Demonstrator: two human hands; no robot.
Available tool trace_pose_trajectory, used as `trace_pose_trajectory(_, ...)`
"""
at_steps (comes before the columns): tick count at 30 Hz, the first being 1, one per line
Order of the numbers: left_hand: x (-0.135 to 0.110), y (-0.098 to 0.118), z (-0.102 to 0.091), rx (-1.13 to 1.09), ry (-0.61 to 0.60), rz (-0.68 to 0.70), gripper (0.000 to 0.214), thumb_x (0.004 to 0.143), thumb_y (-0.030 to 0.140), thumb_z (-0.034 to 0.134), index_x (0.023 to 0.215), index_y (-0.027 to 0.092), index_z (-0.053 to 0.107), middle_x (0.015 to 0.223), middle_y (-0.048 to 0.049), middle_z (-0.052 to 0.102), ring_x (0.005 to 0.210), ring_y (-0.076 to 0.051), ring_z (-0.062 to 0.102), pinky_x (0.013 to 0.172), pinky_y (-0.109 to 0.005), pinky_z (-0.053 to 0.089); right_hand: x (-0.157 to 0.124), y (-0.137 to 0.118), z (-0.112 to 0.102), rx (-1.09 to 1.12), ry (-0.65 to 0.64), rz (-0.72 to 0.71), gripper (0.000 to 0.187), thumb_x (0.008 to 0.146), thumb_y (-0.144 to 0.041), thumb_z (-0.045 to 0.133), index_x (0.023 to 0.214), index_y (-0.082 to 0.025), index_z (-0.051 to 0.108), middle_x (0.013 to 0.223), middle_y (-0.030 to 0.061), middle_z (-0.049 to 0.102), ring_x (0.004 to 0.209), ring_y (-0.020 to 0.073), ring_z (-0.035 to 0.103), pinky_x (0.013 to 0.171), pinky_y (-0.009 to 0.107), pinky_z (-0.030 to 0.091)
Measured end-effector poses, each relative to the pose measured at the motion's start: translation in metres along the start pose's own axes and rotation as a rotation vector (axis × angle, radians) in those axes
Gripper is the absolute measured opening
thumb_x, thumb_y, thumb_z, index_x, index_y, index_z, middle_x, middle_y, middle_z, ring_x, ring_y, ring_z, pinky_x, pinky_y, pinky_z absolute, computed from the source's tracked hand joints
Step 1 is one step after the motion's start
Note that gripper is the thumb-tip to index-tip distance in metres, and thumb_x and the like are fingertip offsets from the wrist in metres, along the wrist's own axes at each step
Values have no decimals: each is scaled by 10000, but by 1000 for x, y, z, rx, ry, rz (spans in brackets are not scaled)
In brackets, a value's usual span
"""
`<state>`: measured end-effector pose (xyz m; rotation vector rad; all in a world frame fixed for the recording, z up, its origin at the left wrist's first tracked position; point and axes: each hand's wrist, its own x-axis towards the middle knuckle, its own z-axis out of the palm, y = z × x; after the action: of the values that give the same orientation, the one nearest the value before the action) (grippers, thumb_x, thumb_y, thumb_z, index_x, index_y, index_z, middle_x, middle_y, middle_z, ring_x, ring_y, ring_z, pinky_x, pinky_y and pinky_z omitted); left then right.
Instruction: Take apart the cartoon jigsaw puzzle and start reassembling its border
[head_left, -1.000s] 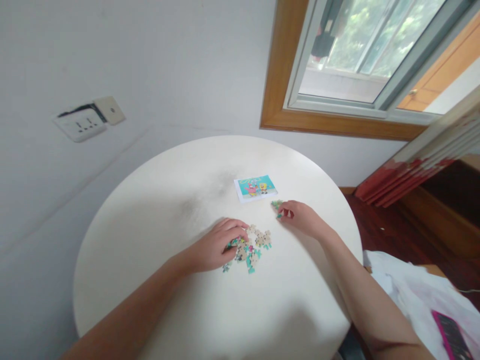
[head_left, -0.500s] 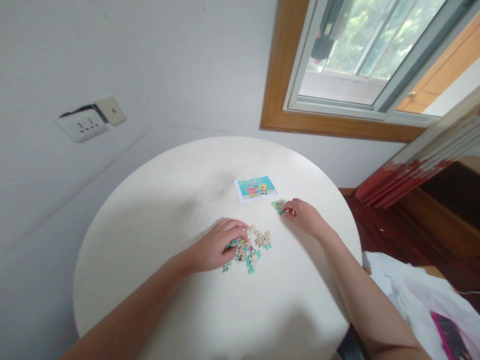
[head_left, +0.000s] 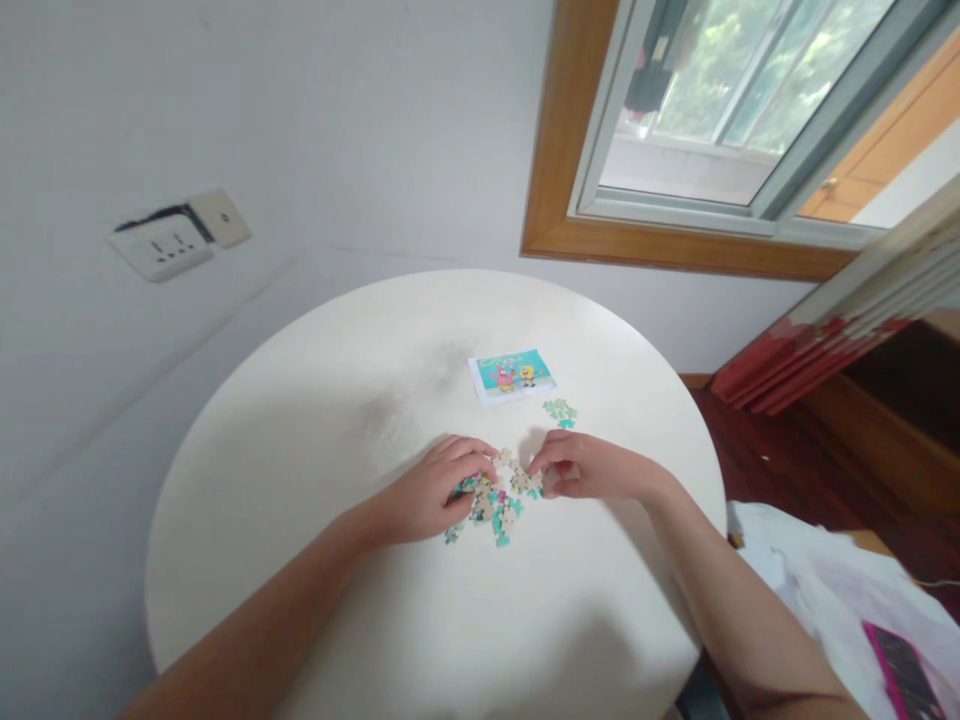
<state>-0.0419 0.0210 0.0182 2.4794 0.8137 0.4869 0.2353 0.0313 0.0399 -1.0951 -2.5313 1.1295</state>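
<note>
The heap of puzzle pieces [head_left: 484, 503] sits a little right of the middle of the round desk [head_left: 247, 450], and to my eye it is the crowding that could cause trouble. The left hand [head_left: 439, 490] curls over the heap's left side and the right hand [head_left: 589, 467] bends its fingertips down to the right side; I cannot tell whether either is pinching a piece or merely resting there. With pieces overlapping, a finger pulled away carelessly could drag neighbours along. Plenty lie pale side up, perhaps their backs, so one could easily be mistaken for another. A wide swing of the right arm might also scatter the small group [head_left: 560, 412] lying towards the desk's right edge, and a piece pushed far enough could drop off. Counting up: 2 hands, 1 desk, 1 picture card [head_left: 514, 376] lying towards the far edge, and 2 gatherings of pieces, 1 larger and 1 smaller; the overlaps and the hands keep me from numbering the pieces. Beyond the right edge there is 1 pink-rimmed phone [head_left: 904, 670], or something like it, on white sheeting [head_left: 787, 570].
</note>
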Motion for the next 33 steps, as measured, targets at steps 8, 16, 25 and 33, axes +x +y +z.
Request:
trace_pose_trajectory(8,0,0,0,6,-8,-14,395,730,25,490,1050,234,587,1216,-51,544,1172,-223,463,1025,-358,361,5,2,4,4,42,-83,260,815,-71,586,995,-202,720,891,32,563,731,98,592,710,224,491)
trace_pose_trajectory(16,0,2,-1,-6,-8,-18,379,734,37,490,1043,233,592,1211,-54,554,1167,-227,474,1027,-368,370,7,-1,0,-58,88,-97,250,893,-138,523,1010,-203,735,881,56,641,779,128,604,755,248,477)
trace_pose_trajectory(25,0,0,0,-12,2,-14,382,742,37,482,1050,233,591,1227,-55,546,1177,-227,468,1031,-370,370,16,4,9,-127,192,-37,215,908,-193,512,923,-161,724,835,60,652,757,137,590,734,245,460)
trace_pose_trajectory(33,-1,0,1,-10,3,-20,394,734,28,481,1052,234,585,1228,-54,540,1189,-226,456,1036,-364,362,19,11,11,-131,236,-63,267,894,-128,462,975,-175,711,848,55,688,825,153,605,801,261,458)
